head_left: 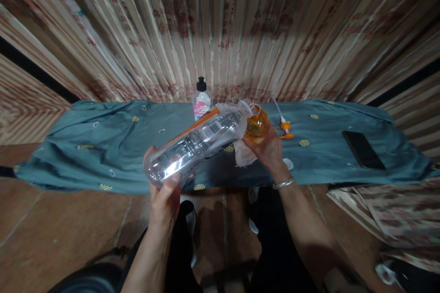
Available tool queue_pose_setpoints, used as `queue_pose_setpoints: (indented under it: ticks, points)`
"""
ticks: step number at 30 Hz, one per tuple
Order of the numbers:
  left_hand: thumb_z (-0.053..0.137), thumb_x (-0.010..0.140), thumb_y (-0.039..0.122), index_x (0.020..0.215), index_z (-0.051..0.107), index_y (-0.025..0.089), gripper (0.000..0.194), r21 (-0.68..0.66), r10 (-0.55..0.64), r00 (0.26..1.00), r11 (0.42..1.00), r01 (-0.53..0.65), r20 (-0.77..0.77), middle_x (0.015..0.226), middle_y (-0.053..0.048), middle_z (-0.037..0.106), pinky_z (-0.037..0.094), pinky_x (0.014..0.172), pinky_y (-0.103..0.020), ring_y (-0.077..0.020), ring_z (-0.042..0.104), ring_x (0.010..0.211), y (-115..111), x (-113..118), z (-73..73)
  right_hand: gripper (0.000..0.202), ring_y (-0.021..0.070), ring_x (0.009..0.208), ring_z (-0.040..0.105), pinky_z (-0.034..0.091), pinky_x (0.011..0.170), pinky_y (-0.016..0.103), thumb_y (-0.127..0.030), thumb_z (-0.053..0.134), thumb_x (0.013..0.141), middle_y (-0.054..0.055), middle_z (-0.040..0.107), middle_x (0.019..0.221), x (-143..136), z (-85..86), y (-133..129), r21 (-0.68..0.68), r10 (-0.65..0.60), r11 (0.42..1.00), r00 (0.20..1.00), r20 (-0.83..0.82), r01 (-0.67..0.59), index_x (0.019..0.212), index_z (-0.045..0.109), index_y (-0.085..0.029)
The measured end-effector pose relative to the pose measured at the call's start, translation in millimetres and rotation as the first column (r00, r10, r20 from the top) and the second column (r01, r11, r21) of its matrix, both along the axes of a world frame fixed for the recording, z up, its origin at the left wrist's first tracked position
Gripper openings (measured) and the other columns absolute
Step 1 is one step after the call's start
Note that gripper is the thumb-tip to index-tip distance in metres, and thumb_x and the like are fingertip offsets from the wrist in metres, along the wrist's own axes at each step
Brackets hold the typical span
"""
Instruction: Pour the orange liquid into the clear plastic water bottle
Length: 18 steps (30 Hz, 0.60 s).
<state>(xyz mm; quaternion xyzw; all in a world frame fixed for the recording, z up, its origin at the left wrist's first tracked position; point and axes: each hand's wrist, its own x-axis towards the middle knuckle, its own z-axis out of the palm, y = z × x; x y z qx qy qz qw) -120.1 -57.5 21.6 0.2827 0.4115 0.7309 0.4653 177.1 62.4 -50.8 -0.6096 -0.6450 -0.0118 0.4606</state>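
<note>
Here | left grip [165, 199] holds clear bottle [197, 143] near base | right grip [270, 147] holds amber bottle [255, 127]

A hand could have passed over the left stretch of the teal patterned cloth [65, 146]. Midway, a large clear plastic bottle [195, 144] slanting to a small amber bottle [256, 128] barred the way, a black-capped squeeze bottle [201, 103] behind. A gap lay between the orange-and-white plastic pump [285, 126] and flat black phone [363, 150].
</note>
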Motion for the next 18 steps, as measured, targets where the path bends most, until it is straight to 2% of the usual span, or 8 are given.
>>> queue_pose_setpoints:
  ticks: [4, 8, 13, 18]
  points:
    - [0.105, 0.07, 0.029, 0.14, 0.079, 0.041, 0.076, 0.026, 0.028, 0.999, 0.999, -0.029, 0.019, 0.135, -0.004, 0.078, 0.068, 0.073, -0.029, -0.0256, 0.077, 0.11, 1, 1, -1.4, 0.097, 0.0442, 0.134, 0.08, 0.068, 0.114, 0.066, -0.062, 0.096, 0.084, 0.026, 0.082, 0.145, 1, -0.2, 0, -0.009, -0.002, 1.0, 1.0, 0.004, 0.002, 0.16, 0.06, -0.014]
    - [0.107, 0.071, 0.027, 0.14, 0.078, 0.042, 0.076, -0.002, -0.018, 0.999, 1.0, 0.018, 0.041, 0.137, -0.004, 0.079, 0.07, 0.076, -0.03, -0.0254, 0.079, 0.111, 0, -1, -1.3, 0.098, 0.0437, 0.134, 0.08, 0.068, 0.115, 0.065, -0.065, 0.095, 0.085, 0.026, 0.082, 0.145, 1, -1.0, 0, -0.009, -0.007, 1.0, 1.0, -0.004, 0.007, 0.161, 0.059, -0.015]
    - [0.106, 0.072, 0.029, 0.143, 0.075, 0.042, 0.078, -0.019, -0.033, 0.999, 0.999, 0.033, 0.003, 0.14, -0.004, 0.079, 0.07, 0.077, -0.033, -0.0296, 0.08, 0.116, 1, -10, -5.2, 0.101, 0.0459, 0.132, 0.08, 0.068, 0.113, 0.068, -0.064, 0.096, 0.083, 0.027, 0.082, 0.143, 1, -2.6, 1, -0.025, -0.015, 1.0, 1.0, -0.006, 0.014, 0.161, 0.058, -0.013]
    - [0.107, 0.07, 0.028, 0.143, 0.074, 0.042, 0.081, -0.038, -0.05, 0.999, 0.998, 0.051, 0.004, 0.146, -0.006, 0.077, 0.072, 0.075, -0.034, -0.0315, 0.081, 0.118, 2, -16, -9.3, 0.097, 0.043, 0.129, 0.081, 0.07, 0.11, 0.065, -0.067, 0.095, 0.086, 0.024, 0.084, 0.142, 0, -3.7, 1, 0.026, -0.022, 0.999, 1.0, 0.021, 0.021, 0.16, 0.06, -0.016]
